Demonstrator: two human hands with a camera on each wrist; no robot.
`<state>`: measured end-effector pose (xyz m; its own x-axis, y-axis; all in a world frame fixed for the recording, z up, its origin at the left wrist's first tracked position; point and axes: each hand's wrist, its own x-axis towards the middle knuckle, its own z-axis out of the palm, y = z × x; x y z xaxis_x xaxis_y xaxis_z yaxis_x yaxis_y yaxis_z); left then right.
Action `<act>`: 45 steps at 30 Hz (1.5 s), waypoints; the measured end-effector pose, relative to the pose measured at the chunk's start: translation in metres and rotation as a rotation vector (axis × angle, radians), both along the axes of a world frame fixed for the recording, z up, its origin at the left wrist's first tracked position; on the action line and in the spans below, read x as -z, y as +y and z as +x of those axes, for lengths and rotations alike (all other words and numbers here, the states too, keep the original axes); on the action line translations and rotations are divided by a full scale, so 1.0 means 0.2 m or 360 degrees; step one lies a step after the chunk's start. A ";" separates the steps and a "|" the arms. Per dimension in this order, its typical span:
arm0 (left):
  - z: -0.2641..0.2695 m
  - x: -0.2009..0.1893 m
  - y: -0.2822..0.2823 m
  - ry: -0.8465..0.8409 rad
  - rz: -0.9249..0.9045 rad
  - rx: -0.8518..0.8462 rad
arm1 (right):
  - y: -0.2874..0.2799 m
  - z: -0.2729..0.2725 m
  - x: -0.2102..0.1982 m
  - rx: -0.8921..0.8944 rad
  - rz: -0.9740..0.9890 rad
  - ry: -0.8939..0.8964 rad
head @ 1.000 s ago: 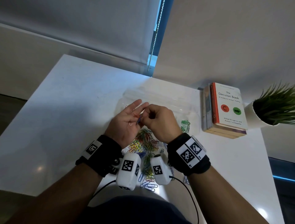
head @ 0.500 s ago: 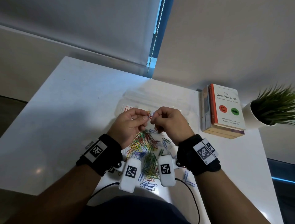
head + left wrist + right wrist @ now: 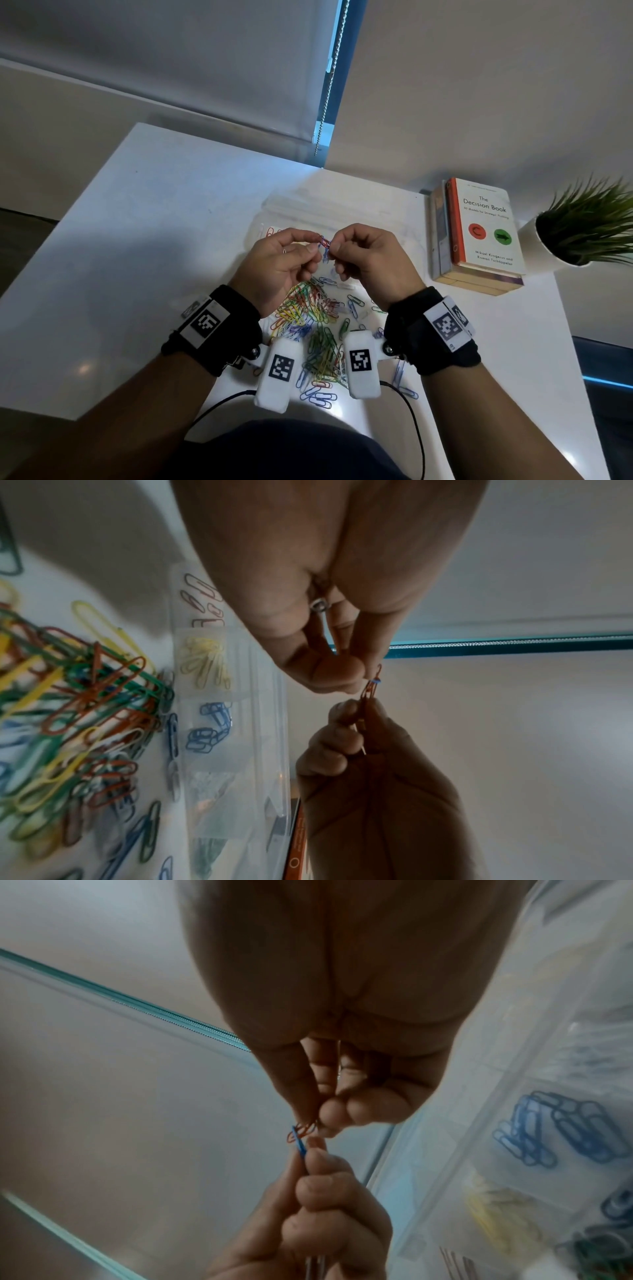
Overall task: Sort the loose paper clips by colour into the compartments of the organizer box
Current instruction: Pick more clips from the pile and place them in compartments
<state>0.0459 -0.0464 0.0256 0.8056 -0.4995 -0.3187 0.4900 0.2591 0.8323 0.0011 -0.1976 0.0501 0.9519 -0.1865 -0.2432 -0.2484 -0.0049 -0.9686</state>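
Nearest: mixed pile of loose paper clips [image 3: 315, 329] on the white tabletop [image 3: 137, 257], still large, so sorting looks far from done.

Above it, left hand [image 3: 281, 263] pinches a blue clip [image 3: 300, 1144]; right hand [image 3: 370, 260] pinches a red clip [image 3: 324, 242]. The two clips appear hooked together.

Step in hand, by my reading: untangling the pair. Next move calls for sliding one loop out of the other, then dropping each in its own colour.

Beyond: clear organizer box [image 3: 281, 723], with red, yellow, blue and green compartments partly filled.
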 end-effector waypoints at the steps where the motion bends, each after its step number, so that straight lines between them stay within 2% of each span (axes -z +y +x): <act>1: 0.00 0.00 0.00 -0.0004 -0.0002 0.0014 | 0.00 0.00 0.00 -0.0019 0.0021 0.0009; 9: -0.02 0.00 0.00 -0.0033 0.0042 0.0034 | 0.02 0.01 0.03 0.0032 0.0237 -0.0023; 13: -0.02 -0.01 -0.01 -0.0151 0.0093 0.0003 | 0.03 0.01 0.03 0.0056 0.0375 -0.0041; 16: -0.02 -0.02 -0.01 -0.0133 0.0060 -0.0020 | 0.02 0.02 0.05 0.0050 0.0379 -0.0023; 21: 0.04 -0.03 0.01 0.0163 -0.0076 -0.0107 | -0.04 0.01 0.03 -0.0022 0.0161 0.0027; 26: 0.11 -0.01 0.10 0.0160 -0.0075 -0.0288 | -0.07 0.05 -0.01 -0.0033 -0.0220 -0.0004; 32: 0.16 0.00 0.20 0.0181 -0.0015 -0.0554 | 0.08 0.23 0.06 -0.0152 -0.0735 0.0066; 38: 0.14 0.01 0.23 0.0180 0.0090 -0.0485 | 0.26 0.37 0.08 -0.0302 -0.1135 0.0145; 41: 0.13 0.02 0.23 0.0161 0.0124 -0.0394 | 0.27 0.36 0.05 -0.0195 -0.1037 0.0082; 45: 0.11 0.02 0.22 0.0002 0.0230 -0.0244 | 0.28 0.24 -0.01 -0.0163 -0.0601 0.0065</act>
